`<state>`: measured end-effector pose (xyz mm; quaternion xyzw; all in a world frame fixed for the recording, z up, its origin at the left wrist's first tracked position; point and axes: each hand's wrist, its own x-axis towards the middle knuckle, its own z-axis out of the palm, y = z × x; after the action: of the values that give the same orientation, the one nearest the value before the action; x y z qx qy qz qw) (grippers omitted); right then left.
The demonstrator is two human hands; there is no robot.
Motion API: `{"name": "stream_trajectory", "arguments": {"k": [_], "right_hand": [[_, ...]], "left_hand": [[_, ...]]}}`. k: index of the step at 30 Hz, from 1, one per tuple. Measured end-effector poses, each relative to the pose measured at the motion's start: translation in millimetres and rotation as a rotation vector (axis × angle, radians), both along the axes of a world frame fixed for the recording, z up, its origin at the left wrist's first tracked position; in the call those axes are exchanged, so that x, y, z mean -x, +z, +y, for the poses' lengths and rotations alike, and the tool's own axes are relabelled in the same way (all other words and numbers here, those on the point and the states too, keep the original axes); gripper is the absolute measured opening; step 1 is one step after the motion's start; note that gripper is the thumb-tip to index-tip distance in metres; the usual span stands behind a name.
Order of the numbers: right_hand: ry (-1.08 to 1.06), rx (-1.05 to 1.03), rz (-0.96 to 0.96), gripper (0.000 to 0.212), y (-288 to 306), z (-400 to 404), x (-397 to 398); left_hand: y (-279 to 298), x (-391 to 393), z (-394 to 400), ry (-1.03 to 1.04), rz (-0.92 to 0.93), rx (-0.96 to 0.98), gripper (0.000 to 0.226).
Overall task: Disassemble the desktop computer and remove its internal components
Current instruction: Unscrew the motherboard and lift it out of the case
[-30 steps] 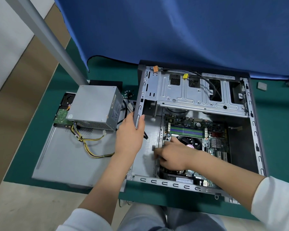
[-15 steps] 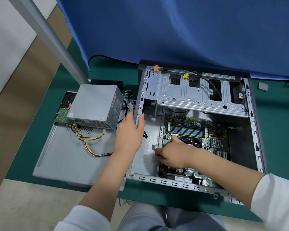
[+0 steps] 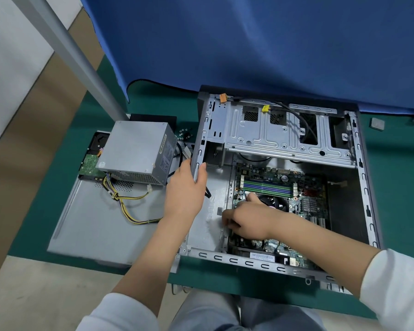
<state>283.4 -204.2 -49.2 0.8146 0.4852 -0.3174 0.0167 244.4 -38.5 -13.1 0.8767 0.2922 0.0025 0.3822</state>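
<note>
Fingers [image 3: 227, 222] curled low on motherboard [image 3: 308, 201]

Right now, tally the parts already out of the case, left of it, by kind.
Power supply: 1
Hard drive, partly under the power supply: 1
Side panel beneath both: 1
Total: 3
The motherboard sits inside the case.

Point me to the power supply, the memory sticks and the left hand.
power supply [image 3: 134, 149]: head view, on its grey top face.
memory sticks [image 3: 268, 186]: head view, mid-length on the green and purple slots.
left hand [image 3: 185, 189]: head view, back of the hand.
</note>
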Motion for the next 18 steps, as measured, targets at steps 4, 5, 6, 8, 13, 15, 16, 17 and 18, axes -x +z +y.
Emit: {"name": "stream_trajectory", "arguments": {"k": [4,5,6,8,13,15,16,17,18], "right_hand": [[-0.016,-0.033,-0.004,0.02,-0.3,-1.7,1.3],[-0.019,-0.03,-0.015,0.023,0.3,-1.7,1.3],[-0.018,-0.028,-0.022,0.023,0.5,-1.7,0.6],[-0.021,-0.04,-0.027,0.019,-0.5,-2.5,0.1],[-0.056,-0.092,0.006,0.019,0.2,-6.2,1.2],[-0.093,-0.123,0.023,0.018,2.0,-9.8,0.5],[-0.113,-0.133,0.023,0.018,3.1,-11.9,0.3],[-0.136,-0.139,0.023,0.018,4.9,-14.3,0.0],[-0.17,-0.148,0.032,0.017,7.5,-16.7,-0.5]], "left_hand": [[0.5,0.0,0.3,-0.001,-0.003,0.003,0.038],[0.8,-0.2,0.2,0.001,-0.001,0.003,0.038],[1.0,-0.4,0.1,0.002,0.0,0.0,0.038],[1.5,-0.1,-0.3,0.002,0.0,-0.004,0.038],[2.7,0.4,0.2,-0.005,0.006,0.015,0.038],[3.9,1.1,0.3,-0.008,0.014,0.019,0.039],[4.7,1.6,0.4,-0.01,0.021,0.022,0.039],[5.3,2.2,0.6,-0.015,0.032,0.022,0.04],[5.7,3.1,0.8,-0.025,0.047,0.02,0.041]]}}
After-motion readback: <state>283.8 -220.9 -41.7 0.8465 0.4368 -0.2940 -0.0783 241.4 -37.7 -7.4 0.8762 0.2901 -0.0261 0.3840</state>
